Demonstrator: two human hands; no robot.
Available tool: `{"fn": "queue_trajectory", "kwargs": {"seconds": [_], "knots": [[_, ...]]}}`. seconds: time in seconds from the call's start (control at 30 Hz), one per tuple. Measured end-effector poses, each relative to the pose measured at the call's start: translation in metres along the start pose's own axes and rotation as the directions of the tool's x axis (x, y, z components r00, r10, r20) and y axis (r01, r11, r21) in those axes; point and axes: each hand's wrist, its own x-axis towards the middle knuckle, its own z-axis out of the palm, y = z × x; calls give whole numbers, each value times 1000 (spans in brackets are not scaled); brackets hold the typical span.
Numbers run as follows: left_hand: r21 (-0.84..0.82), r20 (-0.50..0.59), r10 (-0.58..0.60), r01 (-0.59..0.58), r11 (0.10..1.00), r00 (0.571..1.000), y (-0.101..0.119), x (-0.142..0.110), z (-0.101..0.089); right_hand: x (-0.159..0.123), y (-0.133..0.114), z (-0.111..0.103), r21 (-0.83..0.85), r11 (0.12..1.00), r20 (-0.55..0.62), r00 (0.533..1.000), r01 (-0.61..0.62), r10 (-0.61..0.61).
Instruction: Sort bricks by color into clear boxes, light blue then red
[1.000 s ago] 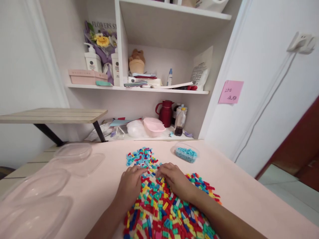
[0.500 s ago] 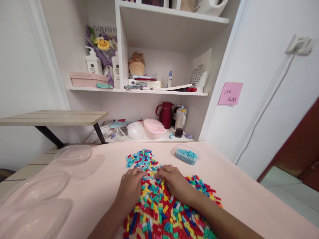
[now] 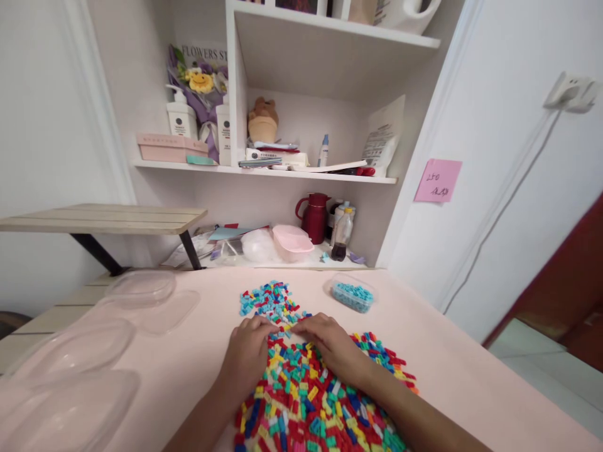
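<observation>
A wide heap of small multicoloured toy bricks (image 3: pixel 301 395) covers the near middle of the table. Beyond it lies a smaller pile of mostly light-blue bricks (image 3: pixel 268 301), mixed with some red, yellow and dark blue ones. My left hand (image 3: pixel 249 348) rests at the left edge, between the two piles, with its fingers loosely stretched forward. My right hand (image 3: pixel 330 344) lies over the far edge of the big heap, its fingers reaching left among a few bricks near my left fingertips. No brick can be made out in either hand.
A clear tub (image 3: pixel 353 294) of light-blue bricks stands at the back right. Clear plastic containers (image 3: pixel 141 289) and lids line the left side. Behind the table, a shelf holds a red jug (image 3: pixel 315 218), a bottle (image 3: pixel 342 235) and a pink box (image 3: pixel 292 242).
The right hand's fingers have stretched a little further left, towards the left fingertips. The left hand is nearly still. The view has shifted slightly.
</observation>
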Motion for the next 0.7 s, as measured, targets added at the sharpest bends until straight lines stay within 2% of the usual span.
{"fn": "queue_trajectory", "kwargs": {"seconds": [0.2, 0.7], "knots": [[-19, -18, 12, -13, 1000, 1000, -3, 0, 1, 1, -1, -5, 119, 990, 21, 997, -75, 73], [-43, -98, 23, -27, 999, 995, -9, 5, 5, 0, 0, 5, -189, 982, 32, 999, 4, 2]]}}
